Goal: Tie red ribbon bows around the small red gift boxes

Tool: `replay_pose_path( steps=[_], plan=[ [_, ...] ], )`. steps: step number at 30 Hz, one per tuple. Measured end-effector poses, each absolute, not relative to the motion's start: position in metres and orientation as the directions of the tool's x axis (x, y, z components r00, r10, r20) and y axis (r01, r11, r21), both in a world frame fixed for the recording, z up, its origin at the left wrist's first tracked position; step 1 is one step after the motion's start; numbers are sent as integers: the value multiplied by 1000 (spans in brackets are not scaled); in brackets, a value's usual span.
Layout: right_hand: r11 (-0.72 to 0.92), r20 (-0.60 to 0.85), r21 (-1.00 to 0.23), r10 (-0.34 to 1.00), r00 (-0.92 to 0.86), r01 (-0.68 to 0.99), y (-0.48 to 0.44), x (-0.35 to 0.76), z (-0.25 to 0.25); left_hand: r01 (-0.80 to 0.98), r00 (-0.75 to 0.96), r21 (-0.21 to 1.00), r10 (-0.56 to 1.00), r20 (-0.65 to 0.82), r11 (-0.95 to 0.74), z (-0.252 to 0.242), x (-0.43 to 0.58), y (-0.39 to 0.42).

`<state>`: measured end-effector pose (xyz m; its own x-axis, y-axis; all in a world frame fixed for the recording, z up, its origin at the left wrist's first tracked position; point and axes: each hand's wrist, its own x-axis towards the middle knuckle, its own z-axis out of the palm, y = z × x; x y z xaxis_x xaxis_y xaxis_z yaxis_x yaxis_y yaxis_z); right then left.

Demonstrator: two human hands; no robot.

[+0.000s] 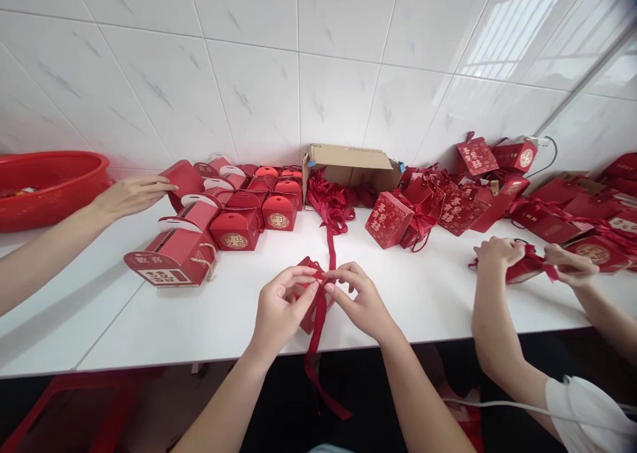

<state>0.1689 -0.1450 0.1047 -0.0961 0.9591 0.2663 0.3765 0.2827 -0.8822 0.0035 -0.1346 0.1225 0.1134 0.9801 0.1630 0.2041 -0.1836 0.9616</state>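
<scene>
A small red gift box (305, 322) stands on the white table in front of me, partly covered by my hands. A dark red ribbon (332, 251) runs to its top from the back, and a tail of it drops past the table's front edge. My left hand (283, 307) is closed in a pinch at the box's top, thumb and fingertips on the ribbon. From the other side my right hand (362, 302) pinches the ribbon too, its fingertips almost meeting the left ones. The exact crossing of the ribbon is hidden by my fingers.
A cardboard carton (348, 156) with bundled ribbon stands by the tiled wall. Rows of red boxes (236, 231) fill the left; ribboned boxes (391, 219) are piled right. Another person's hand (134, 195) touches a box at left; a co-worker's hands (502, 251) handle ribbon at right. A red basin (54, 194) sits far left.
</scene>
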Motion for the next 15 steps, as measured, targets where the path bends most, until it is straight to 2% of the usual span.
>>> replay_pose_path(
  steps=[5,8,11,15],
  plan=[
    [319,315,-861,946,-79,397,-140,165,107,193,112,953,970,216,-234,129,2,-132],
    [356,330,-882,934,-135,310,-140,164,110,179,83,946,962,261,-272,137,2,-133],
    [317,292,-922,946,-141,223,-140,160,117,178,74,925,941,329,-337,147,2,-135],
    [304,292,-943,951,-102,134,-141,157,134,290,72,842,887,455,-455,151,-6,-135]
  ],
)
